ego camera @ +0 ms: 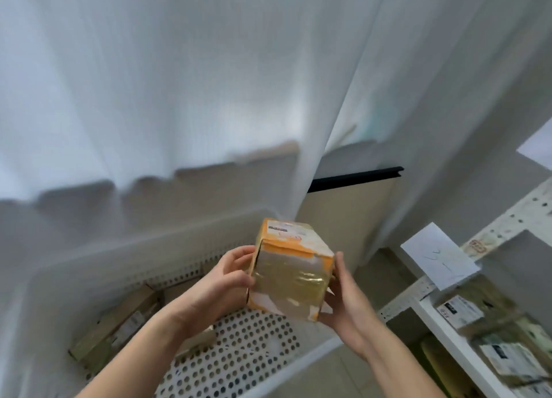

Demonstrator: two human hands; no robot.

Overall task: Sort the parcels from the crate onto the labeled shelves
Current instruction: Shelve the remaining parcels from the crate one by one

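A small orange parcel [289,272], much of it wrapped in clear and brownish tape with a white label on its top face, is held up in the air between both hands, above the white perforated crate [239,356]. The left hand [222,281] grips the parcel's left edge, fingers curled round onto the near face. The right hand [343,302] clasps the right lower corner, thumb lying up along the side and fingers tucked beneath the box. The parcel is tilted, its taped face turned toward the camera. Down inside the crate, to the left of the forearms, lie a few flat brown cardboard parcels [119,329], partly blurred. At the right stands a white shelf [448,341] with a perforated metal frame; a sheet of white paper [439,255] with faint handwriting hangs from its upper rail, though the writing cannot be read. More labelled parcels [484,314] sit on the shelf below that sheet. A sheer white curtain [179,84] fills the background behind the crate
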